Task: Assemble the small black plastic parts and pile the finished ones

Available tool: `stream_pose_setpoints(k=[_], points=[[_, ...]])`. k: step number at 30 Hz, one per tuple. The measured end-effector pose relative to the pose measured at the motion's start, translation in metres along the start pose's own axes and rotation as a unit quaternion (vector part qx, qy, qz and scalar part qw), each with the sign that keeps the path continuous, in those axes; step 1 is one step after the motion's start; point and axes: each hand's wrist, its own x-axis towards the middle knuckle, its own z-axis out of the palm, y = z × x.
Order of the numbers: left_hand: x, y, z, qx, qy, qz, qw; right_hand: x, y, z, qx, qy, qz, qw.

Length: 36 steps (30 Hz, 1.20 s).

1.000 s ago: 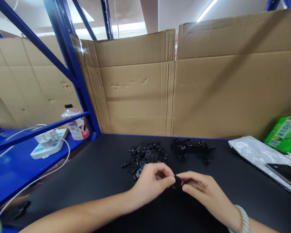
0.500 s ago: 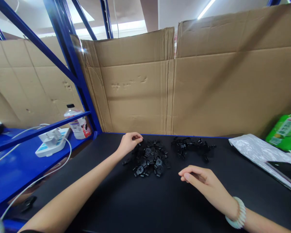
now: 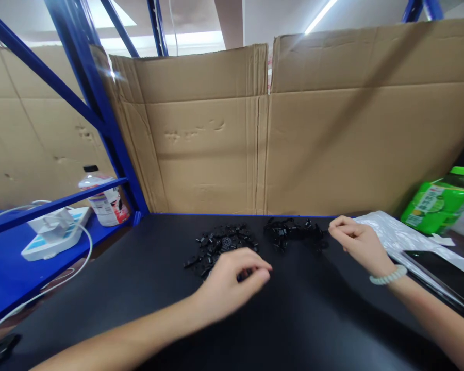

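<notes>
My left hand (image 3: 235,278) is held over the black tabletop (image 3: 294,319), in front of a heap of small black plastic parts (image 3: 228,241) and covering its near side. Its thumb and fingers close together in a pinch; whatever they hold is hidden. Further right and back, my right hand (image 3: 358,245), with a pale beaded bracelet on the wrist, is by the right end of a second cluster of black parts (image 3: 294,231). Those fingers are curled and pinched too, and I cannot make out what is in them.
Cardboard panels (image 3: 204,154) wall off the back. At right lie a silver bag (image 3: 390,226), a dark phone-like slab (image 3: 444,273) and a green-labelled bottle (image 3: 429,206). A blue post (image 3: 119,149), a bottle (image 3: 106,206) and a white power strip (image 3: 58,234) with cables are at left.
My left hand has come from the back left of the heap to its near side, toward me. My right hand has moved back and right to the second cluster. The view has shifted slightly right.
</notes>
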Motion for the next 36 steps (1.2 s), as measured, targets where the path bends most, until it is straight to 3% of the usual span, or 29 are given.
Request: stream_pose_setpoints(k=[3,5,10,16,21,26,28,30,33,36], points=[[-0.020,0.011,0.030,-0.092,-0.112,-0.017,0.989,0.005,0.016,-0.001,-0.054,-0.017,0.016,0.998],[-0.027,0.010,0.042,-0.116,-0.138,-0.029,0.983,0.004,0.020,0.004,-0.084,-0.044,0.021,0.995],[-0.029,0.005,0.046,-0.129,-0.138,-0.029,0.982,-0.002,0.016,0.014,-0.141,-0.106,0.043,0.983],[-0.028,0.006,0.044,-0.123,-0.143,-0.025,0.982,0.002,0.027,0.005,-0.217,-0.110,0.052,0.969],[-0.028,0.006,0.043,-0.126,-0.140,-0.027,0.982,0.004,0.037,0.004,-0.180,-0.172,0.068,0.966],[-0.028,0.003,0.047,-0.175,-0.119,-0.073,0.975,-0.001,0.013,0.003,-0.138,-0.173,0.019,0.975],[-0.026,0.000,0.050,-0.263,-0.096,-0.136,0.950,-0.007,-0.006,0.004,-0.056,-0.160,-0.051,0.984],[-0.023,-0.003,0.052,-0.371,-0.066,-0.199,0.905,-0.017,-0.025,0.008,0.018,-0.156,-0.140,0.978],[-0.019,-0.003,0.051,-0.488,-0.033,-0.253,0.835,-0.035,-0.048,0.021,0.089,-0.185,-0.246,0.947],[-0.017,-0.002,0.047,-0.555,-0.043,-0.263,0.788,-0.050,-0.059,0.033,0.137,-0.237,-0.302,0.913]])
